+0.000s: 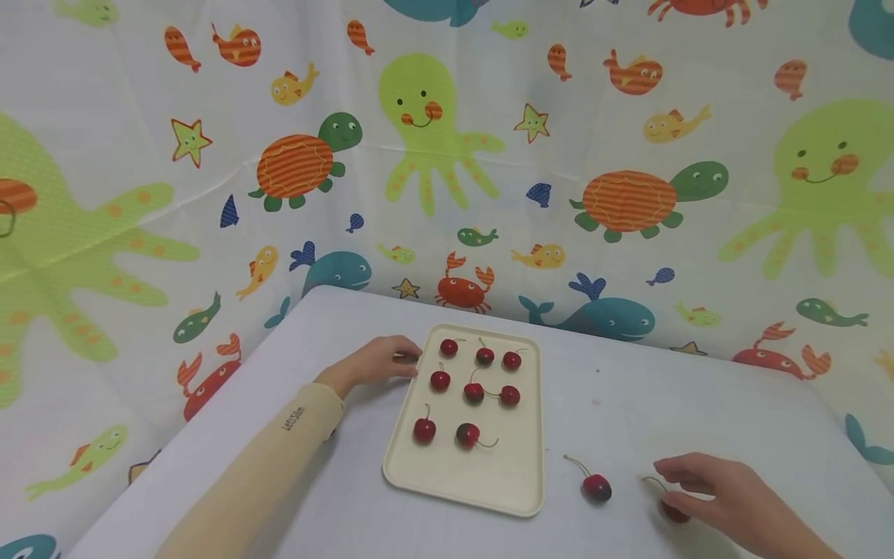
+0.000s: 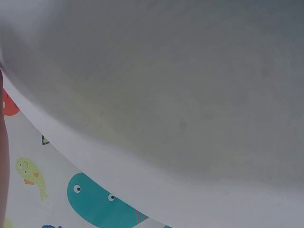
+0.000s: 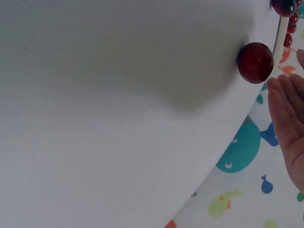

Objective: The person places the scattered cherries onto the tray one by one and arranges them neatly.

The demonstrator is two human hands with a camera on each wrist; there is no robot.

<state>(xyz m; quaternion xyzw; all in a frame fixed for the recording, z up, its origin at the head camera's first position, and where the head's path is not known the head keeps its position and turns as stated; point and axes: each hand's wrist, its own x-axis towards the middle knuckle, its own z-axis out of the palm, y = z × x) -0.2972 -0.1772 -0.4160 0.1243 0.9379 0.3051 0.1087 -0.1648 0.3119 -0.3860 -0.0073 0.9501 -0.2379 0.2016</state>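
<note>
A cream tray (image 1: 482,491) carries several dark red cherries (image 1: 424,430) with stems. My left hand (image 1: 380,361) rests at the tray's left edge in the head view, its fingers loosely bent at the rim. Over a cherry (image 1: 676,511) on the table at the right, my right hand (image 1: 722,493) hovers with thumb and fingers apart; it partly hides the fruit. The right wrist view shows this cherry (image 3: 255,62) beside the spread fingers (image 3: 285,111), not held. Between tray and right hand lies another loose cherry (image 1: 597,487).
A white cloth covers the table (image 1: 615,411). Behind and at the left hangs a white curtain (image 1: 489,93) printed with sea animals, meeting the table's far edge. The left wrist view shows mostly tablecloth (image 2: 166,104).
</note>
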